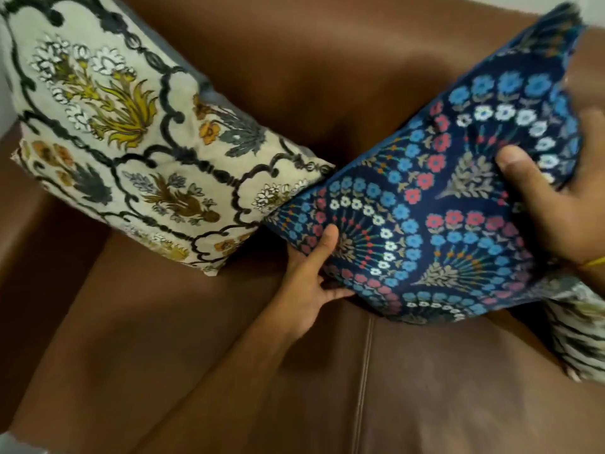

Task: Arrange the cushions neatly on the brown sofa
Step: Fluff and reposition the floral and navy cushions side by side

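Observation:
A dark blue cushion (pixel 451 204) with blue, red and white flowers is held tilted above the brown sofa (pixel 203 371). My left hand (pixel 311 283) grips its lower left corner, thumb on the front. My right hand (pixel 563 204) grips its right edge, thumb pressed into the pattern. A cream cushion (pixel 137 136) with yellow and grey floral motifs leans against the sofa's back at the left; its lower right corner touches the blue cushion.
A cream and black patterned cushion (pixel 579 339) peeks out at the right edge, partly under the blue one. The sofa's left armrest (pixel 29 231) runs down the left side. A seam (pixel 366 371) splits the seat.

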